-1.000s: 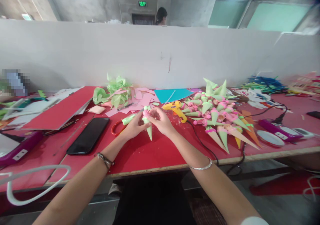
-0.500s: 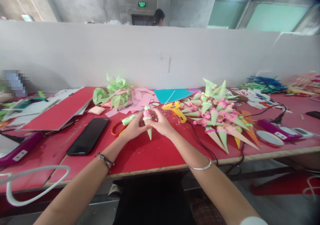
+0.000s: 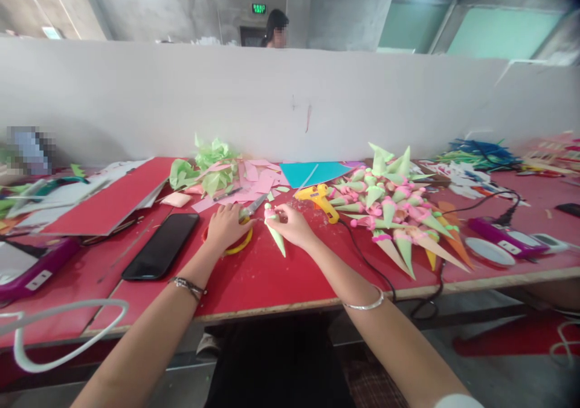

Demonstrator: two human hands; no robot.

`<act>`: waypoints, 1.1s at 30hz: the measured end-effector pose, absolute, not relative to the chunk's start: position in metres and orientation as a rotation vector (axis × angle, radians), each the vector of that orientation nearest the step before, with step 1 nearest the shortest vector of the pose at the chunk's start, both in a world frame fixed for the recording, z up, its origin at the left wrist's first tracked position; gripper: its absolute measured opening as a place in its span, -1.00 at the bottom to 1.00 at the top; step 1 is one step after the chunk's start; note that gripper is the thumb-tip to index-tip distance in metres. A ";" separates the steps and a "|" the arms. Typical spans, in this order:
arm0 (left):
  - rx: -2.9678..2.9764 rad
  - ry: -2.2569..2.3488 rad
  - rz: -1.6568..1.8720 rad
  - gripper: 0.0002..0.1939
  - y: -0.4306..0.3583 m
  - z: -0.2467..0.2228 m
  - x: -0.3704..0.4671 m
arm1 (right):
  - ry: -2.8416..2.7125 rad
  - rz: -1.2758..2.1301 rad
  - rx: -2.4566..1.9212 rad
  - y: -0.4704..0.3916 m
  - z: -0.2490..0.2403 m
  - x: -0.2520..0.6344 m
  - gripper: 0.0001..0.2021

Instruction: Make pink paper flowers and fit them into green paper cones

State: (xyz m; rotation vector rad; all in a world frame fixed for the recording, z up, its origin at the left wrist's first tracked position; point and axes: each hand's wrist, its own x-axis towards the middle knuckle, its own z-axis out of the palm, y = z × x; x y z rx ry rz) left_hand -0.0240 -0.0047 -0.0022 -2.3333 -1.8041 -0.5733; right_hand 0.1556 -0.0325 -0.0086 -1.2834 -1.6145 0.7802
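Note:
My right hand pinches a small paper ice cream cone, with a pale green cone pointing down and a pink and green top. To its left, my left hand reaches over the scissors, which have yellow and red handles. A light green crumpled paper strip shows between its thumb and fingers, mostly covered by the hand. The scissor blades point up and right, away from me. A yellow glue gun lies just beyond my right hand.
Many finished cones are heaped at the right. A black phone lies at the left, near a red board. Pink paper scraps, green tissue and a teal sheet lie along the back partition.
My left hand has let go of the cone and moved left onto the green strip over the scissors. My right hand keeps the cone, now tilted. Behind the partition, a person has shifted left.

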 end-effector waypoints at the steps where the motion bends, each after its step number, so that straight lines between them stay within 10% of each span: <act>1: -2.341 -1.816 -0.563 -0.52 -0.003 -0.004 -0.025 | -1.635 0.768 -1.305 -0.033 -0.009 0.156 -0.75; 33: -2.401 -1.465 -0.425 -0.50 -0.031 0.012 -0.002 | -1.772 0.625 -0.927 -0.040 0.002 0.146 -0.82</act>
